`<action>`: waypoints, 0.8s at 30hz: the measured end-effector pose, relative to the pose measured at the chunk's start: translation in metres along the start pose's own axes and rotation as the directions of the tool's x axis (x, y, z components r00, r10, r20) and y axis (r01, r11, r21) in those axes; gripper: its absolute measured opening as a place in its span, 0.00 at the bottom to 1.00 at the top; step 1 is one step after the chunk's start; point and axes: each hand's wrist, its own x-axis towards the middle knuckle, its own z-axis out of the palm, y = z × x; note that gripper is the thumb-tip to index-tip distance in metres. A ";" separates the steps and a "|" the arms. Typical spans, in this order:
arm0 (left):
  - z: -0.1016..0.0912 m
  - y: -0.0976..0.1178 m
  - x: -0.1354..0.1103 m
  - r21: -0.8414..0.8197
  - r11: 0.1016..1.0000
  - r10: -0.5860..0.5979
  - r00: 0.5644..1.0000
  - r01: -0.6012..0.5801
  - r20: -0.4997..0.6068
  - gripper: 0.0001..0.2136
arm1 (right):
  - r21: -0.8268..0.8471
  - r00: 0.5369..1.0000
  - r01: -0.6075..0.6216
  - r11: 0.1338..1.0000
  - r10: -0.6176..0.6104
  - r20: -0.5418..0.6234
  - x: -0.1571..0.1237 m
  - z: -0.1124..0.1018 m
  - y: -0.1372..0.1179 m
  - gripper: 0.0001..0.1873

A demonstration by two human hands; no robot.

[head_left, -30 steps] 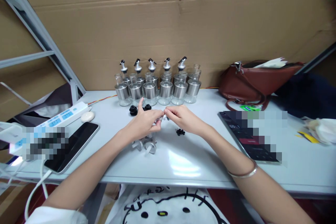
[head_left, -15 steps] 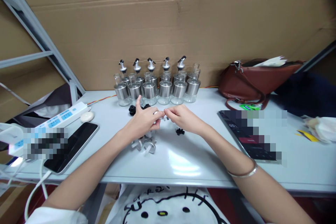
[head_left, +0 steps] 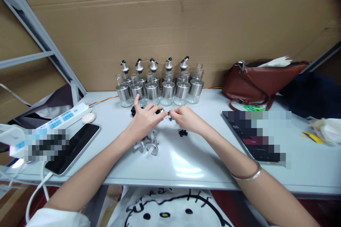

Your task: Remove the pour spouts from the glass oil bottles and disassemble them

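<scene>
My left hand [head_left: 146, 120] and my right hand [head_left: 185, 117] meet over the middle of the table, fingertips almost touching. Between them they pinch a small silver-and-black part [head_left: 169, 116], mostly covered by the fingers. The left index finger points up and away from the grip. Beneath the left hand lie several silver pourer tops [head_left: 152, 147] with pale stems. Black stoppers [head_left: 133, 111] sit just beyond that hand, partly hidden. Close to my right hand is a small cluster of black pieces [head_left: 183, 133].
Glass bottles with steel bands [head_left: 167, 89] stand in rows behind the hands; several back ones carry pourers. A phone [head_left: 73, 149], power strip [head_left: 66, 116] and white round case [head_left: 88, 118] are left. A tablet [head_left: 247, 138] and brown bag [head_left: 247, 81] are right.
The left fingers have spread and shifted slightly, showing more of the dark part near the fingertips. My right hand stays nearly in place, its pinch turned a little.
</scene>
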 end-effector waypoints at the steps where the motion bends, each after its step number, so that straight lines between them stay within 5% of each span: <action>1: 0.000 0.000 0.000 0.012 1.000 -0.001 1.000 0.001 -0.011 0.07 | 0.018 1.000 -0.017 1.000 0.017 0.008 -0.001 0.000 0.000 0.18; 5: -0.002 0.002 0.001 -0.022 0.999 -0.043 0.999 0.043 0.016 0.08 | 0.085 1.000 -0.018 0.996 0.018 -0.005 -0.002 0.000 -0.001 0.19; 9: -0.007 -0.001 0.002 -0.194 0.954 -0.196 0.967 0.227 0.165 0.10 | 0.080 0.987 0.080 0.994 -0.068 -0.146 0.000 -0.010 0.000 0.20; 14: -0.010 -0.007 0.004 -0.244 0.901 -0.313 0.927 0.359 0.208 0.10 | 0.166 0.964 0.142 0.976 -0.099 -0.246 0.006 -0.027 0.011 0.06; 18: -0.011 -0.006 0.003 -0.239 0.907 -0.303 0.932 0.347 0.200 0.10 | 0.041 0.979 0.130 0.991 -0.122 -0.162 0.004 -0.033 0.013 0.04; 24: -0.010 -0.004 0.003 -0.234 0.916 -0.286 0.939 0.327 0.190 0.10 | -0.309 0.991 0.082 0.948 -0.044 0.128 -0.004 -0.040 0.011 0.04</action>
